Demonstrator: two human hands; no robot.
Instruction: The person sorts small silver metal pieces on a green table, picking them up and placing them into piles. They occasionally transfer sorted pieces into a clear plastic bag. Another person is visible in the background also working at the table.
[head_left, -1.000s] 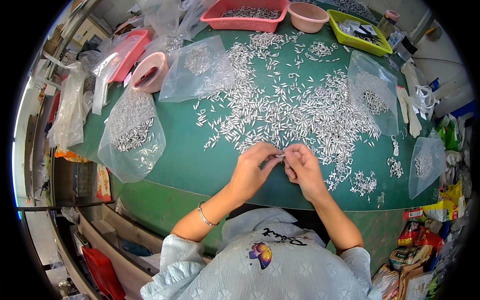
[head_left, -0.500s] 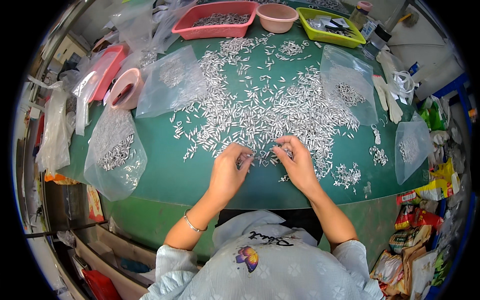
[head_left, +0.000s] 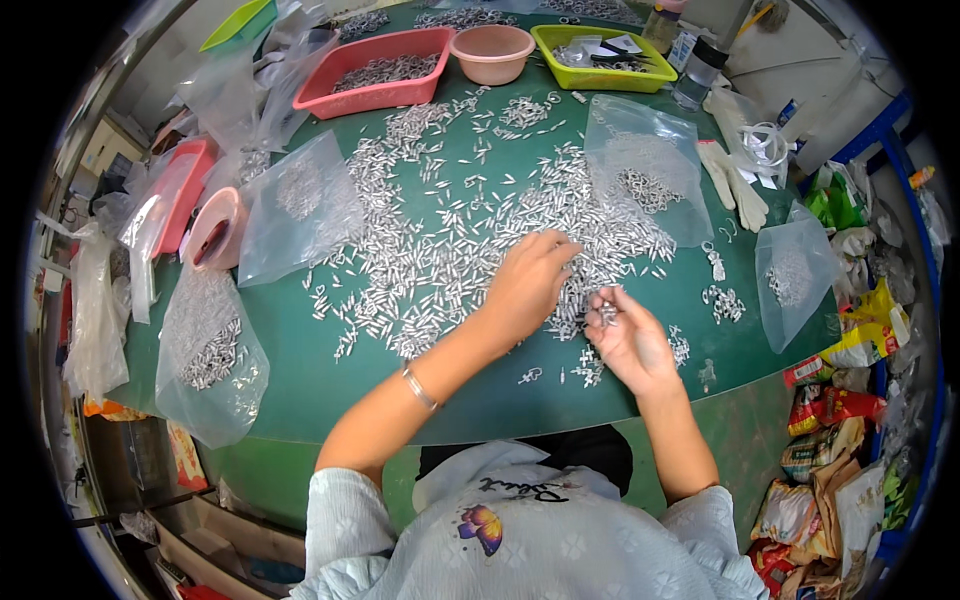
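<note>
A wide pile of small silver metal pieces (head_left: 440, 300), mostly slim and pointed with some ring- or heart-shaped ones, covers the middle of the green table (head_left: 470, 395). My left hand (head_left: 530, 280) reaches over the pile's right part, back upward, fingers bent together; its fingertips are partly hidden, so what they pinch cannot be made out. To its right and nearer me, my right hand (head_left: 637, 345) is turned partly palm up, its curled fingers and thumb holding a few small metal parts (head_left: 607, 313). Below these lie a small cluster of metal parts (head_left: 590, 367) and a single heart-shaped piece (head_left: 531, 375).
Clear plastic bags with metal pieces lie at the left (head_left: 213, 370), back right (head_left: 640, 180) and far right (head_left: 788, 280). Along the back stand a red tray (head_left: 375, 98), a pink bowl (head_left: 492, 60) and a yellow-green tray (head_left: 610, 80). White gloves (head_left: 735, 190) rest at right.
My left hand has moved right and farther out over the pile. The right hand has shifted right and turned its palm up. The whole view has swung somewhat to the right.
</note>
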